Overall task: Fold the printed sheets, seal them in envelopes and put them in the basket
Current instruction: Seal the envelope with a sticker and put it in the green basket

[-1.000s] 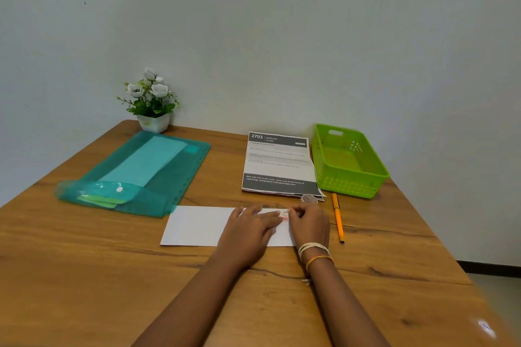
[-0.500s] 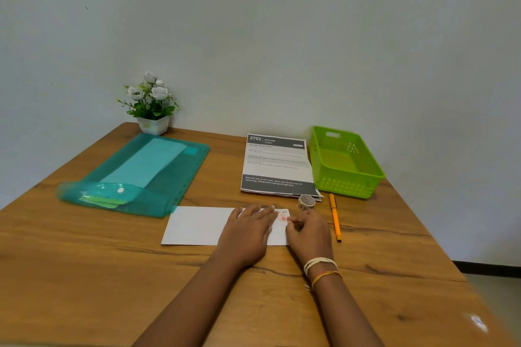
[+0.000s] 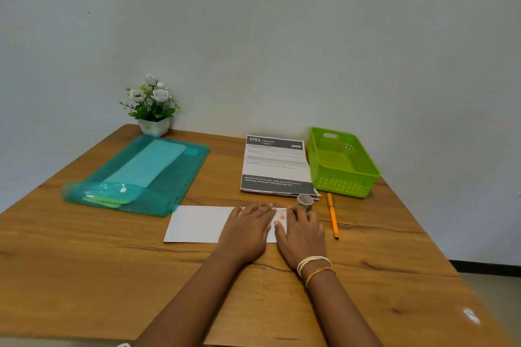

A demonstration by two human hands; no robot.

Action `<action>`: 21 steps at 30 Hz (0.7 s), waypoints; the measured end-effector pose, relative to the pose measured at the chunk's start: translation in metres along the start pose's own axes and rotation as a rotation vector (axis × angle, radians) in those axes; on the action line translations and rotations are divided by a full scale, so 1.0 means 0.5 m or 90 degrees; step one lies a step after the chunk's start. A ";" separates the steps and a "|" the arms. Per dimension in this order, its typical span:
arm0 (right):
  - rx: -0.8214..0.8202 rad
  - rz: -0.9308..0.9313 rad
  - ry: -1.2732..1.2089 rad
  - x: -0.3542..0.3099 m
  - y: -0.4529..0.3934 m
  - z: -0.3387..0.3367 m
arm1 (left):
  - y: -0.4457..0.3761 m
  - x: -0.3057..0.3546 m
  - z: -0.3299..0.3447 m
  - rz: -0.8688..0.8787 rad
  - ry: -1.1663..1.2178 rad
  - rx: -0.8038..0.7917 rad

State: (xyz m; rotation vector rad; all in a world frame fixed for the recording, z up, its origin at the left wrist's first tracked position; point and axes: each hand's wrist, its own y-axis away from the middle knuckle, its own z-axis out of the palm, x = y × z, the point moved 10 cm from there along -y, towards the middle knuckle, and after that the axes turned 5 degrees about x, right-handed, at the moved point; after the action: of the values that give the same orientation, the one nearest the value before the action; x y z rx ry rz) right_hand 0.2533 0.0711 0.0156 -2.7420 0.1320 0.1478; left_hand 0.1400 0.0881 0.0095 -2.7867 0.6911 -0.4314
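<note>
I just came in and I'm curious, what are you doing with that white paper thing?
A person is sealing a white envelope on the wooden table. Both hands, left hand and right hand, press flat on its right end, where a patterned strip of tape sits. The tape roll stands just behind. More printed sheets wait beside the green basket, which looks empty.

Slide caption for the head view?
Both hands press a white envelope flat, beside printed sheets and green basket.
</note>
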 end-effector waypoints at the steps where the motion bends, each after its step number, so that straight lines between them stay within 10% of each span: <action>1: 0.000 -0.001 -0.007 -0.001 0.002 -0.003 | 0.001 0.000 0.000 0.000 0.001 0.000; 21: 0.059 -0.011 -0.113 0.003 0.030 -0.038 | 0.004 0.006 -0.010 -0.001 0.004 -0.004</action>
State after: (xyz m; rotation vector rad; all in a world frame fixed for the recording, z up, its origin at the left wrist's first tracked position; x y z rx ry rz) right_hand 0.2548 0.0499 0.0274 -2.6228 0.0647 0.3688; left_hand 0.1402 0.0842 0.0142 -2.7933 0.6919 -0.4384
